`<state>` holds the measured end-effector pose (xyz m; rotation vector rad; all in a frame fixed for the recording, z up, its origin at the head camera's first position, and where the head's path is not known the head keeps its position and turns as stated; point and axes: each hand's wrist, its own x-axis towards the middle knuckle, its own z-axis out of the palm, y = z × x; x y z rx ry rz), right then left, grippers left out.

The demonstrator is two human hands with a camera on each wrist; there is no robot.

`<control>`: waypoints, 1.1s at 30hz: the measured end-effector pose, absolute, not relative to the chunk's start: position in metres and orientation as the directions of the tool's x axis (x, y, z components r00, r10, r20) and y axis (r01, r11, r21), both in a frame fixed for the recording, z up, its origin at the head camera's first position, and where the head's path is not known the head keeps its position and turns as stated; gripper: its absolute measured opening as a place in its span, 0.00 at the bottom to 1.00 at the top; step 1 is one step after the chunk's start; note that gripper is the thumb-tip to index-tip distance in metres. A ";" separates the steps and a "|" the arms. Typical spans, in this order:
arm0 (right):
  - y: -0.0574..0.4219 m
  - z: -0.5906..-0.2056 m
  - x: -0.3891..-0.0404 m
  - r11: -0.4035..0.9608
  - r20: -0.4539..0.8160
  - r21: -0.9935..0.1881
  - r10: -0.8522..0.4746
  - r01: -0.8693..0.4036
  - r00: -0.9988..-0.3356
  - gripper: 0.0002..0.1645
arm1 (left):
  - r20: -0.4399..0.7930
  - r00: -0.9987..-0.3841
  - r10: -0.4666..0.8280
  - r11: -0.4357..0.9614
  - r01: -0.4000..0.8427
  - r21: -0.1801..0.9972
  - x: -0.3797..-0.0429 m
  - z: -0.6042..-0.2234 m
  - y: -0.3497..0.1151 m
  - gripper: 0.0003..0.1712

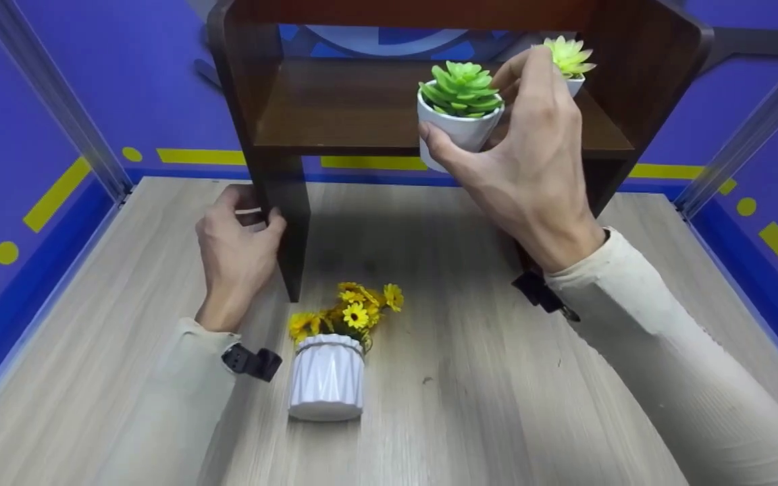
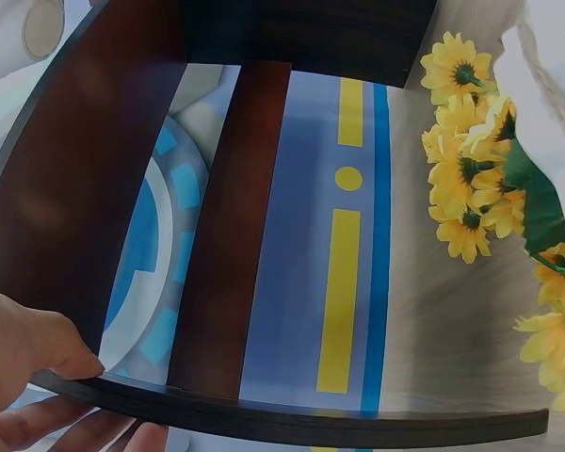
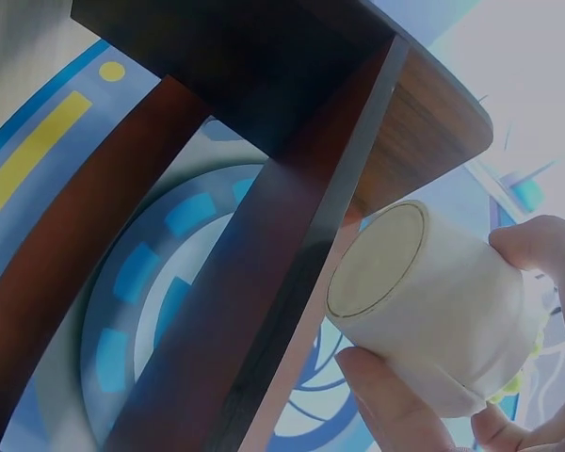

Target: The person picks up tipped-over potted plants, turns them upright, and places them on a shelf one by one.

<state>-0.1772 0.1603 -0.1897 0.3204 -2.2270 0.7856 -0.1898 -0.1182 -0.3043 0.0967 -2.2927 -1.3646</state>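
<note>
My right hand (image 1: 537, 142) grips a small white pot (image 1: 460, 131) with a green succulent (image 1: 460, 88), thumb on its near side and fingers behind it. The pot is held in front of the upper board of a dark brown wooden shelf (image 1: 348, 111). In the right wrist view the pot's round base (image 3: 377, 259) shows close to the board's front edge. Lower down on the left, my left hand (image 1: 237, 250) pinches the shelf's left side panel (image 1: 284, 216). The left wrist view has the thumb (image 2: 61, 348) inside the panel and the fingers outside.
A second potted succulent (image 1: 570, 57), yellow-green, stands on the board's right part, partly behind my right hand. Near me, a white ribbed pot (image 1: 327, 381) with yellow flowers (image 1: 355, 314) is on the wood-grain table (image 1: 470, 418). Blue walls (image 1: 65, 88) enclose the table.
</note>
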 end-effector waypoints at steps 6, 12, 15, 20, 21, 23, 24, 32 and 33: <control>0.160 -0.185 -0.185 0.784 0.718 -0.441 0.016 -0.437 -0.696 0.44 | 0.349 -0.887 -0.300 0.501 0.165 0.850 -0.189 -0.304 -0.118 0.15; 0.158 -0.178 -0.194 0.794 0.720 -0.431 0.016 -0.429 -0.694 0.43 | 0.359 -0.882 -0.307 0.514 0.164 0.842 -0.188 -0.304 -0.119 0.14; 0.155 -0.176 -0.200 0.794 0.714 -0.439 0.024 -0.421 -0.699 0.42 | 0.362 -0.880 -0.307 0.509 0.170 0.844 -0.188 -0.305 -0.119 0.14; 0.151 -0.172 -0.210 0.789 0.692 -0.457 0.026 -0.410 -0.722 0.41 | 0.361 -0.878 -0.314 0.498 0.172 0.850 -0.188 -0.306 -0.119 0.14; 0.150 -0.172 -0.212 0.790 0.685 -0.463 0.030 -0.403 -0.728 0.41 | 0.361 -0.877 -0.317 0.498 0.170 0.850 -0.188 -0.306 -0.119 0.14; 0.149 -0.171 -0.216 0.791 0.679 -0.467 0.034 -0.396 -0.734 0.41 | 0.364 -0.874 -0.322 0.500 0.169 0.849 -0.189 -0.307 -0.119 0.15; 0.149 -0.171 -0.218 0.791 0.675 -0.472 0.039 -0.390 -0.737 0.41 | 0.366 -0.873 -0.323 0.501 0.170 0.849 -0.189 -0.307 -0.119 0.15; 0.149 -0.173 -0.229 0.794 0.642 -0.498 0.067 -0.348 -0.764 0.40 | 0.371 -0.869 -0.327 0.493 0.178 0.852 -0.191 -0.312 -0.115 0.15; 0.149 -0.173 -0.230 0.796 0.639 -0.498 0.070 -0.343 -0.766 0.40 | 0.371 -0.869 -0.327 0.491 0.179 0.852 -0.191 -0.313 -0.115 0.15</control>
